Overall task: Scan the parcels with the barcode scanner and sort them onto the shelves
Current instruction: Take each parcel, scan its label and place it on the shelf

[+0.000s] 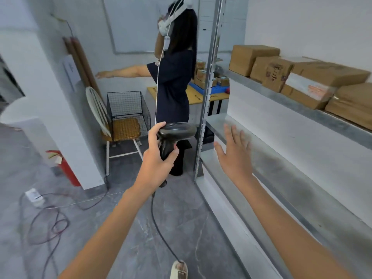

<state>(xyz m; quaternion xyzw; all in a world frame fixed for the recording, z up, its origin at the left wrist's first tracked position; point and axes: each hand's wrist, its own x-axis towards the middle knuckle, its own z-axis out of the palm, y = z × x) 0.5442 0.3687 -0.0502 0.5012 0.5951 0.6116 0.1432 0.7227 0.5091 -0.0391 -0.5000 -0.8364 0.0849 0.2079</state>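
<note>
Grey stone-look floor (141,238) runs beside metal shelves (271,178) on the right; their far right end is cut off by the frame edge. Brown cardboard parcels (302,77) line the upper shelf, labels too blurred to read. Left hand (159,156) grips the handle of a black barcode scanner (175,133), its cable trailing down. Right hand (233,154) hovers with fingers spread near the middle shelf, holding nothing. A wire basket (128,113) sits on a chair (112,129), its contents unclear

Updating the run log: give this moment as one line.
left hand: grips barcode scanner | right hand: open, empty, over bare shelf | parcels: upper shelf
</note>
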